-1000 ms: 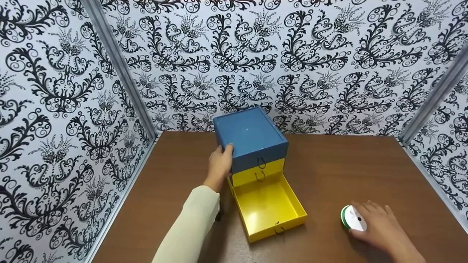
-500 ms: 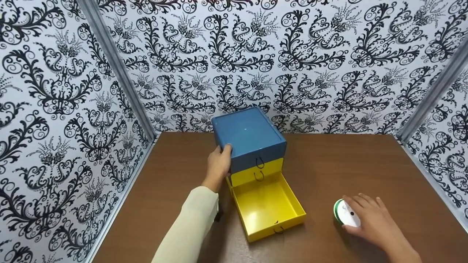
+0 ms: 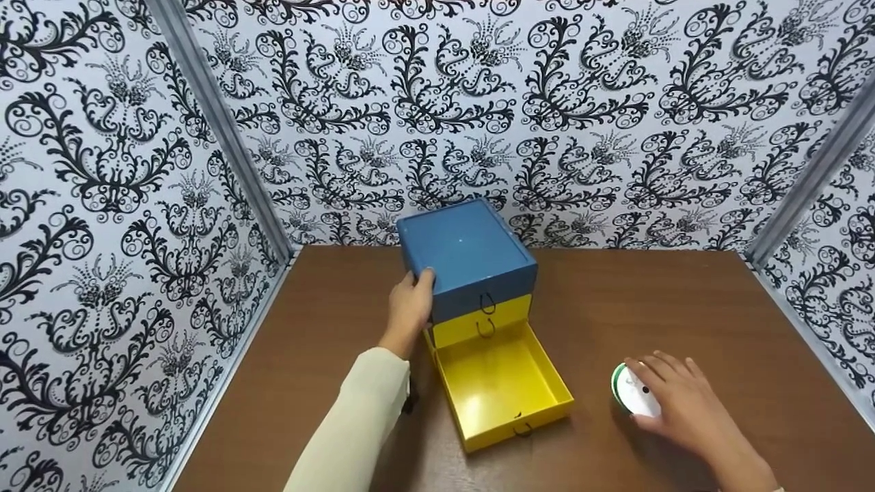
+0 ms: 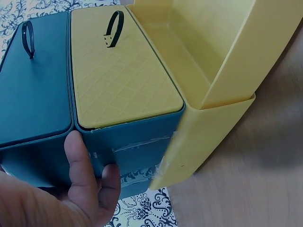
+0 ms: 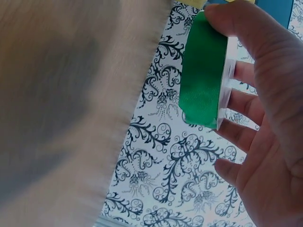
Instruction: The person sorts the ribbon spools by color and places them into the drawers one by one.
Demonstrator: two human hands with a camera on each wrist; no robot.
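Note:
My right hand (image 3: 683,403) pinches a spool of green ribbon (image 3: 636,391) with white faces, held above the table at the right. In the right wrist view the green ribbon (image 5: 203,71) faces the camera, with the thumb on its top edge and fingers behind its white face. My left hand (image 3: 412,304) rests against the left side of a small chest of drawers (image 3: 465,249), near its front corner. Its fingers (image 4: 80,158) touch the blue side wall in the left wrist view. The bottom yellow drawer (image 3: 502,383) is pulled out with a bare inside, apart from a small dark mark.
Above the pulled-out drawer, a yellow drawer (image 4: 123,80) and a blue drawer (image 4: 35,85) are closed, each with a black loop handle. The brown table (image 3: 328,294) is enclosed by patterned black-and-white walls (image 3: 451,102) with grey corner posts.
My right hand has carried the ribbon spool leftward and slightly farther from me, closer to the pulled-out drawer. The left hand and the chest of drawers stay in place.

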